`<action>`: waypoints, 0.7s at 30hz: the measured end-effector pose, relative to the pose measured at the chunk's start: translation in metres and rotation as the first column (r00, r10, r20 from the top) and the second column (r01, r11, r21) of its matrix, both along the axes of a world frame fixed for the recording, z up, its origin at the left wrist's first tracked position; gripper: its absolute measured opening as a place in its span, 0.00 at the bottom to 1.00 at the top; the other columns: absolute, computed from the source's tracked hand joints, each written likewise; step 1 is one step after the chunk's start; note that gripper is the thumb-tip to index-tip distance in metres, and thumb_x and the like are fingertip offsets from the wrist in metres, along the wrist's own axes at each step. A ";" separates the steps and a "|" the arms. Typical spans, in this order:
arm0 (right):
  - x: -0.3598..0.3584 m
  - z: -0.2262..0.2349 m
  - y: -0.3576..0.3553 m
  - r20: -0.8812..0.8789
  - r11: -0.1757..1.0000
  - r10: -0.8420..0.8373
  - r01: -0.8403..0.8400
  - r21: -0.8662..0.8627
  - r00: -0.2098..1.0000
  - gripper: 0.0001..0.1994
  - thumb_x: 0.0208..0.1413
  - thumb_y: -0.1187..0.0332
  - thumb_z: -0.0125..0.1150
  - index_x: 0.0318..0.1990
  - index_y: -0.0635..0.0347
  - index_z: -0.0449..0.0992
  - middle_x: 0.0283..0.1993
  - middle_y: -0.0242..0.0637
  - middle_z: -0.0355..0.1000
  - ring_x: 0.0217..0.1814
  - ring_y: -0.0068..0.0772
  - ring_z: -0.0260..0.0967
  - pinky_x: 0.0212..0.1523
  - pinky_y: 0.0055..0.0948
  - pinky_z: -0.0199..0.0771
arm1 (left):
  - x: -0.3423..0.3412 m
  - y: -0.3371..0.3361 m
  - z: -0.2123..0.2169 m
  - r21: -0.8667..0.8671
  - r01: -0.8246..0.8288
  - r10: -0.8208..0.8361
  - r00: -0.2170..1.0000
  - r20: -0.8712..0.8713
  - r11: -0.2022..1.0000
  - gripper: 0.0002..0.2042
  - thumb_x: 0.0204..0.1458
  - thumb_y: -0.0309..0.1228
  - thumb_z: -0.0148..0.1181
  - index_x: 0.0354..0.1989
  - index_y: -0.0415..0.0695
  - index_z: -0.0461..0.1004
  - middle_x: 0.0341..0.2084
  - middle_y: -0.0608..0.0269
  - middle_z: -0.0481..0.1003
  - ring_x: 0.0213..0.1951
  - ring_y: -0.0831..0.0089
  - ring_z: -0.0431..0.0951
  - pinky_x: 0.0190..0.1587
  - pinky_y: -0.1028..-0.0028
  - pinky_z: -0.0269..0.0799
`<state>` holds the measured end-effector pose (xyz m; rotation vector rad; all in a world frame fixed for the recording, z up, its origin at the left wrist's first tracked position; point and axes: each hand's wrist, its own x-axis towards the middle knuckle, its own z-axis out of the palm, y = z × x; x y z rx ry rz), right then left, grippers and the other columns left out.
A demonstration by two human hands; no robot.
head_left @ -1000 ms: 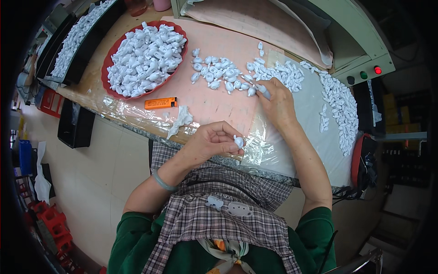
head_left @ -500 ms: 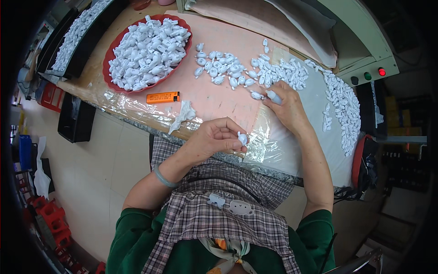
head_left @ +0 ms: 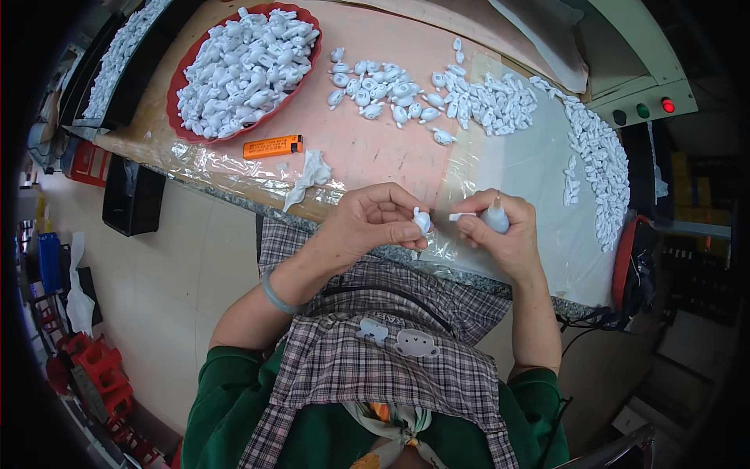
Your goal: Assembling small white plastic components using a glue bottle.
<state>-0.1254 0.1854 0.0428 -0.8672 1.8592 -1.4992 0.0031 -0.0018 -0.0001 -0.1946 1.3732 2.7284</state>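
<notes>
Left hand (head_left: 373, 221) pinched around small white piece (head_left: 422, 221)

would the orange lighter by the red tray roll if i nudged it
Probably not: the orange lighter looks flat-sided and lies flat on the plastic sheet, so it should slide. It seems stiff and light.

Two hands are at work: the left hand (head_left: 375, 227) pinches one small white piece (head_left: 422, 221), and the right hand (head_left: 500, 234) holds another white piece (head_left: 494, 219). Ahead of the hands on the counter (head_left: 375, 148) lie one orange lighter (head_left: 273, 146) and one crumpled white scrap (head_left: 311, 173). One red tray (head_left: 181, 129) sits ahead to the left, heaped with white pieces too many to count. Loose white pieces (head_left: 437, 98) ahead number several dozen.
</notes>
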 end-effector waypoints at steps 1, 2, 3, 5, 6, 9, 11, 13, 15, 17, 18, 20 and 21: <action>0.006 0.001 -0.001 0.012 1.000 0.005 -0.005 -0.029 1.000 0.05 0.50 0.79 0.62 0.36 0.66 0.78 0.29 0.33 0.73 0.23 0.17 0.67 0.23 0.16 0.65 | 0.000 0.001 -0.001 -0.017 0.002 -0.002 1.000 -0.013 1.000 0.10 0.52 0.22 0.59 0.42 0.36 0.71 0.34 0.56 0.77 0.37 0.69 0.80 0.39 0.76 0.78; 0.010 0.000 0.000 0.016 1.000 0.001 0.000 -0.029 1.000 0.05 0.50 0.79 0.62 0.36 0.66 0.78 0.29 0.33 0.73 0.23 0.17 0.67 0.23 0.16 0.65 | 0.000 0.002 -0.002 -0.017 0.006 -0.006 1.000 -0.008 1.000 0.10 0.52 0.22 0.59 0.42 0.36 0.71 0.34 0.56 0.77 0.37 0.69 0.80 0.39 0.76 0.78; 0.013 -0.001 0.000 -0.020 0.998 0.008 -0.009 -0.064 1.000 0.05 0.50 0.79 0.61 0.36 0.67 0.78 0.28 0.33 0.73 0.23 0.17 0.67 0.23 0.16 0.65 | 0.000 0.004 -0.001 -0.018 0.006 -0.006 1.000 -0.005 1.000 0.10 0.52 0.21 0.60 0.42 0.36 0.71 0.34 0.56 0.77 0.37 0.69 0.80 0.39 0.76 0.78; 0.016 -0.007 0.003 -0.099 0.994 0.018 -0.029 -0.108 0.995 0.07 0.50 0.80 0.60 0.37 0.68 0.78 0.28 0.35 0.74 0.23 0.18 0.68 0.24 0.16 0.66 | 0.000 0.006 -0.001 -0.019 0.008 -0.008 1.000 0.001 1.000 0.10 0.51 0.21 0.60 0.42 0.36 0.71 0.34 0.56 0.77 0.36 0.68 0.80 0.39 0.76 0.78; 0.017 -0.007 0.004 -0.096 0.994 0.015 -0.026 -0.109 0.995 0.07 0.50 0.80 0.60 0.37 0.68 0.78 0.28 0.35 0.74 0.23 0.18 0.68 0.24 0.16 0.66 | 0.000 0.006 -0.001 -0.023 0.015 -0.015 1.000 0.006 1.000 0.10 0.51 0.21 0.60 0.42 0.35 0.71 0.34 0.56 0.77 0.36 0.68 0.80 0.39 0.76 0.78; 0.023 -0.008 0.005 -0.195 0.994 -0.001 -0.020 -0.108 0.981 0.06 0.50 0.80 0.60 0.37 0.68 0.76 0.28 0.36 0.74 0.24 0.19 0.69 0.24 0.17 0.68 | 0.001 0.008 0.000 -0.025 0.028 -0.027 0.999 0.016 0.999 0.10 0.51 0.20 0.60 0.42 0.35 0.71 0.34 0.55 0.77 0.36 0.68 0.80 0.39 0.76 0.78; 0.026 -0.012 0.009 -0.141 0.992 -0.048 0.031 -0.120 0.989 0.06 0.50 0.80 0.62 0.35 0.67 0.73 0.28 0.36 0.75 0.25 0.20 0.70 0.25 0.17 0.69 | 0.002 0.009 0.002 -0.023 0.033 -0.033 0.999 0.021 0.999 0.10 0.51 0.20 0.60 0.42 0.35 0.71 0.34 0.55 0.77 0.36 0.68 0.80 0.39 0.76 0.78; 0.027 -0.015 0.011 -0.180 0.993 -0.040 0.019 -0.114 0.983 0.06 0.50 0.79 0.63 0.34 0.66 0.72 0.28 0.36 0.75 0.25 0.19 0.70 0.25 0.17 0.69 | 0.002 0.009 0.004 -0.028 0.052 -0.051 0.998 0.042 0.998 0.11 0.50 0.20 0.60 0.42 0.35 0.71 0.34 0.55 0.77 0.36 0.68 0.81 0.39 0.76 0.78; 0.028 -0.016 0.012 -0.218 0.994 -0.031 0.008 -0.107 0.975 0.07 0.50 0.78 0.64 0.33 0.65 0.71 0.28 0.36 0.75 0.25 0.19 0.70 0.25 0.17 0.69 | 0.003 0.011 0.004 -0.035 0.054 -0.053 0.998 0.032 0.998 0.11 0.50 0.20 0.61 0.42 0.35 0.71 0.34 0.54 0.77 0.36 0.68 0.81 0.39 0.76 0.78; 0.029 -0.017 0.012 -0.296 0.994 -0.030 -0.003 -0.110 0.955 0.07 0.48 0.77 0.66 0.33 0.64 0.72 0.27 0.37 0.75 0.24 0.21 0.71 0.25 0.19 0.69 | 0.003 0.012 0.004 -0.043 0.055 -0.054 0.998 0.023 0.998 0.11 0.50 0.20 0.61 0.42 0.35 0.71 0.34 0.54 0.77 0.36 0.68 0.81 0.38 0.77 0.78; 0.029 -0.016 0.012 -0.295 0.994 -0.030 -0.003 -0.110 0.955 0.07 0.48 0.77 0.66 0.33 0.64 0.72 0.27 0.37 0.75 0.24 0.21 0.71 0.25 0.19 0.69 | 0.004 0.012 0.004 -0.046 0.064 -0.063 0.998 0.009 0.997 0.11 0.49 0.19 0.61 0.42 0.34 0.71 0.34 0.54 0.77 0.36 0.68 0.81 0.38 0.77 0.78; 0.030 -0.013 0.011 -0.439 0.990 0.016 -0.075 -0.118 0.898 0.08 0.45 0.77 0.68 0.32 0.63 0.73 0.26 0.39 0.75 0.24 0.26 0.72 0.25 0.21 0.70 | 0.005 0.014 0.004 -0.048 0.074 -0.074 0.997 -0.002 0.996 0.11 0.49 0.18 0.61 0.41 0.34 0.71 0.34 0.54 0.76 0.36 0.68 0.81 0.38 0.77 0.78; 0.031 -0.014 0.011 -0.437 0.990 0.015 -0.073 -0.118 0.899 0.08 0.45 0.77 0.68 0.32 0.63 0.73 0.26 0.39 0.75 0.24 0.26 0.72 0.25 0.21 0.70 | 0.006 0.014 0.003 -0.043 0.073 -0.074 0.997 -0.021 0.996 0.11 0.48 0.17 0.62 0.40 0.33 0.72 0.33 0.54 0.76 0.36 0.68 0.81 0.38 0.76 0.79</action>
